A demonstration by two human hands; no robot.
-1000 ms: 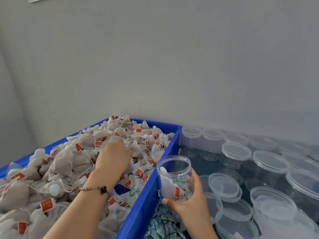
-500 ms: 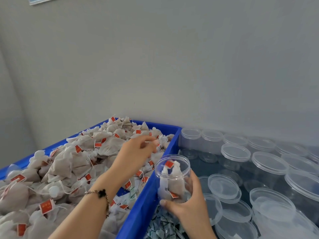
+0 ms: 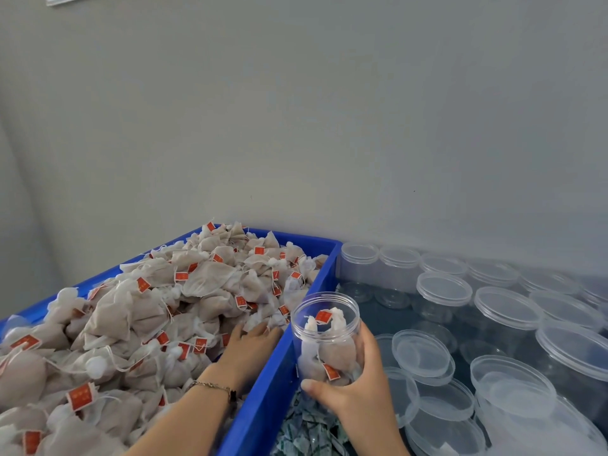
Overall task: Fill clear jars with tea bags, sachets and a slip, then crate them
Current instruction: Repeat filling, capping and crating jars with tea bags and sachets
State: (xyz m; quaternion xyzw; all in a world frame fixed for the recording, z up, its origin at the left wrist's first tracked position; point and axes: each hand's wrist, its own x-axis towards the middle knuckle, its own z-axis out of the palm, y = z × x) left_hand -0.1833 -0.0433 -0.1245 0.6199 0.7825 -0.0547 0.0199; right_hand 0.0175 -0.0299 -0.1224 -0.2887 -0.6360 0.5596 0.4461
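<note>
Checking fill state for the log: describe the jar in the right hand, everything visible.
The jar is a clear, round, plastic-looking container with a threaded neck and no lid on. It stands upright, held just right of the blue bin wall. The right hand grips its lower half, thumb across the front. Inside are several tea bags with red tags, the topmost reaching the neck. Nothing else visibly touches it.

Clear open jar (image 3: 325,337) upright, tea bags (image 3: 332,353) inside, beside heaped blue crate (image 3: 263,399)
</note>
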